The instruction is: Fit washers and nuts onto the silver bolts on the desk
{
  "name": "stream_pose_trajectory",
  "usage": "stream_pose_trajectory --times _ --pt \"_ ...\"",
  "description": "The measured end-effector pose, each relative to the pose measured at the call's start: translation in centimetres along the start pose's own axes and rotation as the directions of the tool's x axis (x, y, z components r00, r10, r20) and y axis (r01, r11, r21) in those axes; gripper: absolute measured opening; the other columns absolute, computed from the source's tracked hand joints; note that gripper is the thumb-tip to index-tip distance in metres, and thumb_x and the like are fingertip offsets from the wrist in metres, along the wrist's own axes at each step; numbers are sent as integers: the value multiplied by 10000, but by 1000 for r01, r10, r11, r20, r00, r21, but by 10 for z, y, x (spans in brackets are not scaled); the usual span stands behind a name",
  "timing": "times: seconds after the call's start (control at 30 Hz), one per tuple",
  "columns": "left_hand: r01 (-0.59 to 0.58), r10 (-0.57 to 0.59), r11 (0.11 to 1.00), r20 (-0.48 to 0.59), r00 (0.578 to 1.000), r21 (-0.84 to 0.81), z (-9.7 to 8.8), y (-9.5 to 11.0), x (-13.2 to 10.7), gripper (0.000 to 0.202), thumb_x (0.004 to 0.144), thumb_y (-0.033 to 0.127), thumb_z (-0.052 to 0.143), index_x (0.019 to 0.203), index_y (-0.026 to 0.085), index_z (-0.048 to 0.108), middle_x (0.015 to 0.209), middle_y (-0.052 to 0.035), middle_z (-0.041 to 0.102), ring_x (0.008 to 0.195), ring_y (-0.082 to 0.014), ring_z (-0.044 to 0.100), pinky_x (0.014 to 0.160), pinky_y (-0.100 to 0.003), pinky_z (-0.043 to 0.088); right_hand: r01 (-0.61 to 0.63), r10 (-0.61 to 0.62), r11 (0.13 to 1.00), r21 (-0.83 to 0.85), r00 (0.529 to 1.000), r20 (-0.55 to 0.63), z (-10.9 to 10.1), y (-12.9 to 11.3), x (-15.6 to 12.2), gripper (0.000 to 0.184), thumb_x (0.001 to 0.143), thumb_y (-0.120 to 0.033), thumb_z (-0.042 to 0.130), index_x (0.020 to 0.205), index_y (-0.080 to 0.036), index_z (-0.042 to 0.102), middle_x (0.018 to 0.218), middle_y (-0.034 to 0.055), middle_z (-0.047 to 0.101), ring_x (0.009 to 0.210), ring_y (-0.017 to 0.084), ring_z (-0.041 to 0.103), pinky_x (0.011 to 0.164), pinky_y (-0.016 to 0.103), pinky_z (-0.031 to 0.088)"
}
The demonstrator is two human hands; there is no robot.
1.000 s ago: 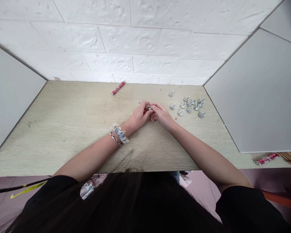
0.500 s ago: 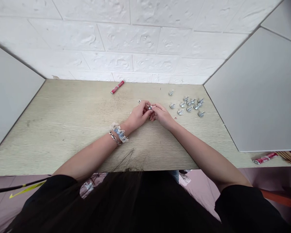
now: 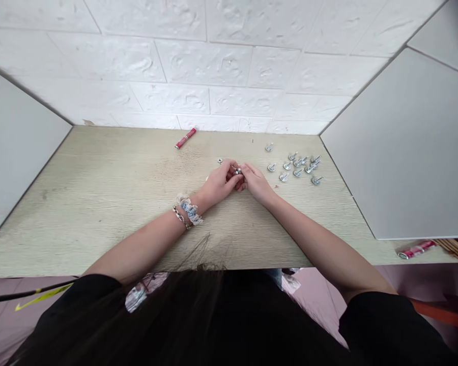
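My left hand (image 3: 219, 183) and my right hand (image 3: 255, 184) meet at the middle of the table, fingers closed together. Between their fingertips is a small shiny metal bolt (image 3: 237, 172), its ends mostly covered by the fingers. A loose nut (image 3: 220, 160) lies just beyond my left hand. To the right of my right hand, several silver bolts with washers (image 3: 284, 177) rest on their heads, shanks tilted up. A pale small piece (image 3: 206, 178) is partly hidden beside the left hand.
A red tube (image 3: 185, 138) lies near the white brick wall (image 3: 229, 66). Another red tube (image 3: 417, 249) sits at the front right corner, beside a wicker item (image 3: 456, 248). Grey panels (image 3: 404, 152) border the wooden table (image 3: 110, 178) on both sides.
Both hands stay together around the bolt, with the right fingers shifted slightly over it. The view has tilted a little; the things on the table lie as before.
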State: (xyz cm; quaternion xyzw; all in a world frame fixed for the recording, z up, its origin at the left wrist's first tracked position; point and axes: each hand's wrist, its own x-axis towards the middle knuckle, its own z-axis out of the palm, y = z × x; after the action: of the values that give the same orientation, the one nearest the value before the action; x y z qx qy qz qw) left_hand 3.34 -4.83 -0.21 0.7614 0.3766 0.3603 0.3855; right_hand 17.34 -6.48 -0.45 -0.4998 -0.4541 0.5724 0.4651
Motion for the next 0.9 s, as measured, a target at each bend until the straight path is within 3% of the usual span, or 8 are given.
stream_pose_trajectory --times 0.17,0.4,0.57,0.7,0.9 --pt "-7 7 1000 19 1000 13 -1 0 -1 140 853 205 522 970 187 448 732 43 577 632 -80 571 612 -206 438 -16 16 1000 2 998 61 -2 -1 2 332 843 -486 541 751 -170 498 577 -39 516 496 62 515 463 185 442" --pt "-7 6 1000 20 1000 29 -1 1 -1 148 846 188 521 977 186 451 761 35 589 649 -84 573 618 -208 440 -59 54 997 58 995 87 -3 -3 2 77 788 -249 490 781 -185 449 567 -58 525 489 67 518 468 174 427" --pt "-13 12 999 20 1000 43 -1 2 -1 142 831 173 536 947 182 455 727 38 573 646 -88 560 629 -215 441 -55 48 996 75 994 99 -3 -5 0 85 742 -197 471 825 -189 454 585 -59 532 485 70 517 469 179 427" --pt "-3 3 1000 17 1000 -12 -1 3 -1 137 837 164 518 954 181 448 748 34 570 640 -82 559 611 -209 439 -26 21 997 69 998 66 -2 -2 1 83 806 -274 458 839 -198 450 578 -63 525 474 72 517 456 184 422" --pt "2 -2 1000 9 1000 -18 -1 1 0 142 841 180 517 962 188 442 756 34 574 653 -87 565 627 -222 440 -11 10 997 72 1000 16 -1 3 2 267 845 -448 505 780 -199 432 604 -50 544 486 75 538 469 202 440"
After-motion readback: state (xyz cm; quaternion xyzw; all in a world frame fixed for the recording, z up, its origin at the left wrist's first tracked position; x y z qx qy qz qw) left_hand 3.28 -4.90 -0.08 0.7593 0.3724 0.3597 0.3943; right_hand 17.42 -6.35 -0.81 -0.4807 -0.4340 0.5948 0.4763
